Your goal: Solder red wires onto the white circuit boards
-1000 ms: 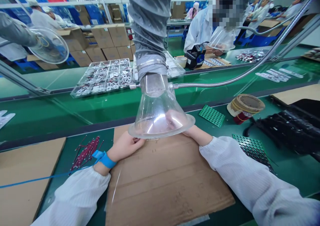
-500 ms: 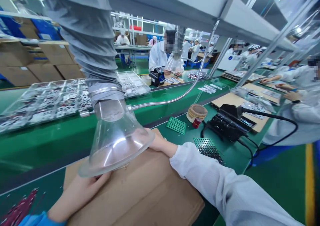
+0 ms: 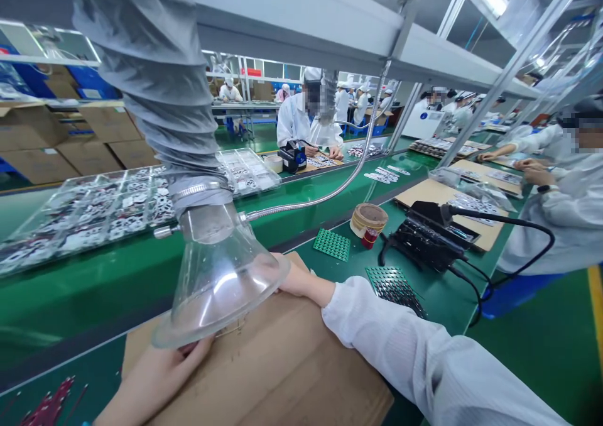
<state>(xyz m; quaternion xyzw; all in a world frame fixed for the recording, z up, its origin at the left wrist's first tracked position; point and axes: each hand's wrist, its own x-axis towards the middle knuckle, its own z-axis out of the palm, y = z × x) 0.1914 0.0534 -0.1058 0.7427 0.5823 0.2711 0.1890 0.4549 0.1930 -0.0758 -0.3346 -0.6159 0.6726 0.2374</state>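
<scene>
Left hand (image 3: 157, 372) at lower left, thumb (image 3: 196, 355) extended, right arm (image 3: 400, 344) stretched forward, right hand (image 3: 293, 278) farther out, partly obscured

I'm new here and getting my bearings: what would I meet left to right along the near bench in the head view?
Red wires, left hand, right hand, farther green board, round tan item, black device.

The hood (image 3: 226, 288) hangs low over the far part of the cardboard (image 3: 296, 357), barring a hand from above; the cardboard's near right corner gives passage. The right sleeve (image 3: 400, 338) and a looping cable (image 3: 513, 223) obstruct the counter's (image 3: 445, 300) right edge.
</scene>
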